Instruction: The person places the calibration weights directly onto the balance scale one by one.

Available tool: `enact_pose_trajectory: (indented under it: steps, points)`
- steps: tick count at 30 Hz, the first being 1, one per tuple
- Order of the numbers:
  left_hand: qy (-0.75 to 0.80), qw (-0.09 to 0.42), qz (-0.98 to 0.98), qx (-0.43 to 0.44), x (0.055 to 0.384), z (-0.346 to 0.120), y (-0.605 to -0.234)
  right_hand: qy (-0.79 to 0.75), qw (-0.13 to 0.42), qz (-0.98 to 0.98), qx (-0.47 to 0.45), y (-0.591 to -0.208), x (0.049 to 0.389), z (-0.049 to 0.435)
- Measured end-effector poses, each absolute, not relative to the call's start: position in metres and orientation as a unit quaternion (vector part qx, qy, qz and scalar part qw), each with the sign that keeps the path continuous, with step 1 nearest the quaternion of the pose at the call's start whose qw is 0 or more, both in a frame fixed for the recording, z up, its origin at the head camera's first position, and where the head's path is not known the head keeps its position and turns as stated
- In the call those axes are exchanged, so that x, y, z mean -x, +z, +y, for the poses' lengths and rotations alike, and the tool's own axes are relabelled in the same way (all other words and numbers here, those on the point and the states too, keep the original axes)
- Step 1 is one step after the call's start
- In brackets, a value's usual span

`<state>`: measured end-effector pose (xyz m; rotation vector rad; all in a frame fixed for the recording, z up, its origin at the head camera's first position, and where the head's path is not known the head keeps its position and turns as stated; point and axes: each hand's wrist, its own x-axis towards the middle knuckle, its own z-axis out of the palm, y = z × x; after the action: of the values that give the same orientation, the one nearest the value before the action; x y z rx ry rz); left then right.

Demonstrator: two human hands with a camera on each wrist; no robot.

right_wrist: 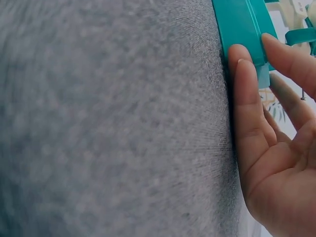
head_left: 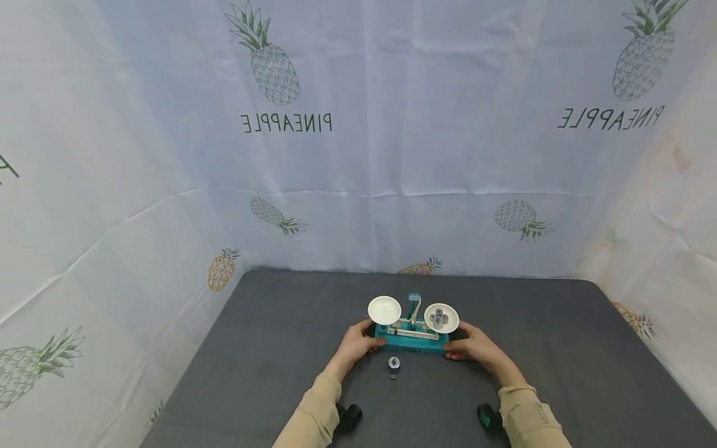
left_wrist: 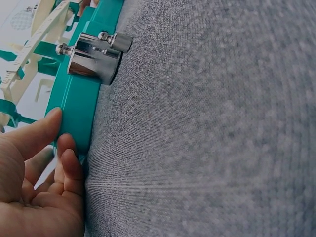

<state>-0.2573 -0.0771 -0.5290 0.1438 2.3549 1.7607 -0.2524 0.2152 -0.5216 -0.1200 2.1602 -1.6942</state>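
A teal balance scale (head_left: 411, 342) with two white pans stands on the dark table. The left pan (head_left: 384, 310) is bare, while several grey metal weights (head_left: 439, 318) sit together in the right one. My left hand (head_left: 356, 343) grips the left end of the base, thumb on its top edge and fingers at the side, as the left wrist view shows. At the opposite end my right hand (head_left: 472, 344) pinches the base between thumb and fingers. In front of the scale are shiny metal weights (left_wrist: 94, 59), one larger and one smaller with a knob.
The grey cloth-covered table (head_left: 291, 311) reaches back to a white curtain (head_left: 392, 155) printed with pineapples. Black wrist devices (head_left: 350, 417) show beside the beige sleeves (head_left: 313, 407).
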Motion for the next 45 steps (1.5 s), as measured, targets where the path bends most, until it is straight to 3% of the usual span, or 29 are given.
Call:
enact_pose_trajectory:
  steps: [31,45]
  points:
    - [0.596,0.087,0.797,-0.045,0.253,-0.076,-0.526,-0.622,0.205,0.755,0.024,-0.526,0.247,0.214]
    - [0.571,0.022,0.819,-0.039,0.236,-0.081,-0.521,-0.631,0.207,0.746,0.041,-0.528,0.248,0.218]
